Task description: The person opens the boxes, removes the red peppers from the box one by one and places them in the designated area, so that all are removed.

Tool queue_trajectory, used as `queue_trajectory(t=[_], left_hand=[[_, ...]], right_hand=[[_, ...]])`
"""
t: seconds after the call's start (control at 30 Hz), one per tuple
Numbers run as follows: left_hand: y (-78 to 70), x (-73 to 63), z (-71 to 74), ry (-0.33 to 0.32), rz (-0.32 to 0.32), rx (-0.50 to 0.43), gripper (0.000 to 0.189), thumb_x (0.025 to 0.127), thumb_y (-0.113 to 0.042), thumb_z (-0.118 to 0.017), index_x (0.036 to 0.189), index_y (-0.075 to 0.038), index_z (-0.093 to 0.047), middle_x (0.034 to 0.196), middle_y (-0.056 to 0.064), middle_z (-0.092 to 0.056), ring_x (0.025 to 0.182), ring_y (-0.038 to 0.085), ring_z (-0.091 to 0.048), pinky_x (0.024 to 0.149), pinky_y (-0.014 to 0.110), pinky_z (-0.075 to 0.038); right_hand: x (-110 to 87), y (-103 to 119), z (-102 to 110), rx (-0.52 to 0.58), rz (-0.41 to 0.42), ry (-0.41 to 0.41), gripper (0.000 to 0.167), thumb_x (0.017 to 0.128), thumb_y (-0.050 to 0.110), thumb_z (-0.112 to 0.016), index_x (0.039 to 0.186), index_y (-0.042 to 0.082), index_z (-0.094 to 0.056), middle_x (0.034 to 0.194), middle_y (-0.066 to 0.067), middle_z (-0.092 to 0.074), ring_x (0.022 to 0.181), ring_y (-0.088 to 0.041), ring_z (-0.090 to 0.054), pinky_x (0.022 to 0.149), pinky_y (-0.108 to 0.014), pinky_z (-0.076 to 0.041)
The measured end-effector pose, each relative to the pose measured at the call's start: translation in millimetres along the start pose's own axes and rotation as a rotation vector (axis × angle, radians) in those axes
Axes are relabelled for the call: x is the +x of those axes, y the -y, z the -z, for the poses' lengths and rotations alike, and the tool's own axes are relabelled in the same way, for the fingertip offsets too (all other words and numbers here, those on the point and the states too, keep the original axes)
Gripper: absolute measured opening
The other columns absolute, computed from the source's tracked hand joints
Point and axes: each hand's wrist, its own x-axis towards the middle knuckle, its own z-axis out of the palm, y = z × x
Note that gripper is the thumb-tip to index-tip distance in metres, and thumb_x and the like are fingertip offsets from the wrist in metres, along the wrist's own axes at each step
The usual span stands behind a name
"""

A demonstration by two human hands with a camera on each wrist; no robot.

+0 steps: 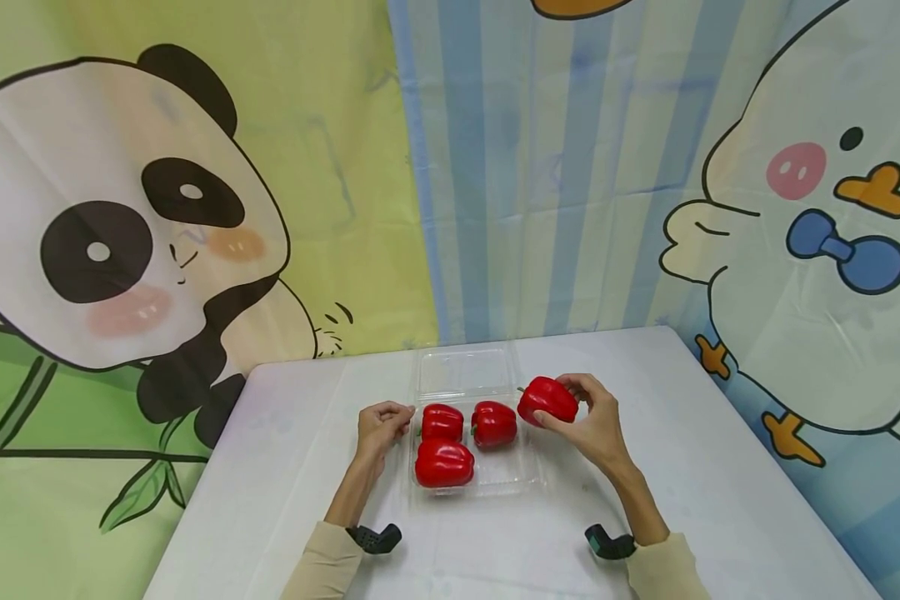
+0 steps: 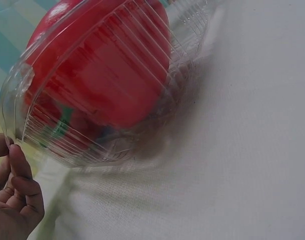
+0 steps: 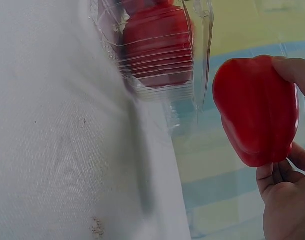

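Right hand point(image 1: 598, 421) holds a red bell pepper point(image 1: 547, 402) firmly by the look of it, thumb on the near side, fingers round the far side. Held pepper sits at the right edge of a clear plastic tray point(image 1: 508, 473), overlapping its far-right part as the head view has it; right wrist view shows a gap between fruit and tray wall, so judged lifted and apart, exact height cannot be told. Long axis, stem to base, runs roughly crosswise: green stem point(image 1: 522, 389) points left, over the tray, base end toward the palm. Left hand point(image 1: 381, 429) pinches the tray's left rim between thumb and fingers, close by the far-left pepper point(image 1: 442, 423). Also in the tray: far-middle pepper point(image 1: 494, 423), just right of that one, and near-left pepper point(image 1: 444, 463), on the side toward the body. Relation that counts: bare tray floor shows in the near-right quarter, leftward of the right hand's grip and closer to the body; right hand is clearly the nearer of the two. Lid point(image 1: 465, 371) folded back beyond the tray's far side, over the white table point(image 1: 720, 467)
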Motion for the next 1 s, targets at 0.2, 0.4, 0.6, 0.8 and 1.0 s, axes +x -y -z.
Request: queue_trajectory(t=[0.2,0.4,0.6,0.8,1.0], left_hand=[[-0.6,0.3,0.3,0.004,-0.005,-0.012,0.021,0.097,-0.012,-0.083,0.095,0.007,-0.076,0.068,-0.001,-0.070,0.061,0.009,-0.061,0.060,0.019,-0.052],[1.3,0.8,-0.5,-0.007,0.011,0.003,0.018,0.097,-0.012,-0.083,0.094,0.005,-0.077,0.068,-0.001,-0.069,0.062,0.010,-0.061,0.061,0.020,-0.052],[1.4,1.2,-1.4,-0.011,0.005,0.008,0.018,0.097,-0.012,-0.083,0.094,0.005,-0.077,0.069,-0.001,-0.069,0.062,0.011,-0.060,0.061,0.020,-0.052],[2.0,1.2,-1.0,-0.009,-0.001,0.013,0.017,0.098,-0.011,-0.082,0.093,0.005,-0.077,0.068,0.000,-0.069,0.063,0.011,-0.060,0.060,0.021,-0.050],[2.5,1.4,-0.8,-0.012,-0.004,0.015,0.018,0.098,-0.012,-0.082,0.094,0.005,-0.077,0.069,0.001,-0.070,0.063,0.012,-0.060,0.061,0.021,-0.050]], right_hand=[[1.9,-2,0,0.000,0.001,-0.022,0.067,0.075,0.023,-0.101,0.132,0.010,-0.068,0.126,-0.008,-0.073,0.106,-0.018,-0.064,0.093,-0.011,-0.052],[1.3,-4,-1,0.008,-0.003,-0.038,0.067,0.076,0.020,-0.100,0.133,0.008,-0.068,0.127,-0.010,-0.073,0.106,-0.019,-0.064,0.091,-0.009,-0.051],[1.0,-6,-2,0.005,-0.028,-0.063,0.069,0.076,0.023,-0.101,0.134,0.009,-0.068,0.129,-0.009,-0.073,0.106,-0.019,-0.064,0.092,-0.010,-0.051],[0.6,-8,-3,0.005,-0.041,-0.080,0.068,0.077,0.023,-0.100,0.134,0.007,-0.068,0.130,-0.010,-0.073,0.106,-0.019,-0.063,0.091,-0.010,-0.050],[2.0,-11,-4,-0.006,-0.054,-0.097,0.065,0.079,0.024,-0.099,0.134,0.007,-0.068,0.129,-0.010,-0.072,0.107,-0.019,-0.062,0.089,-0.010,-0.050]])
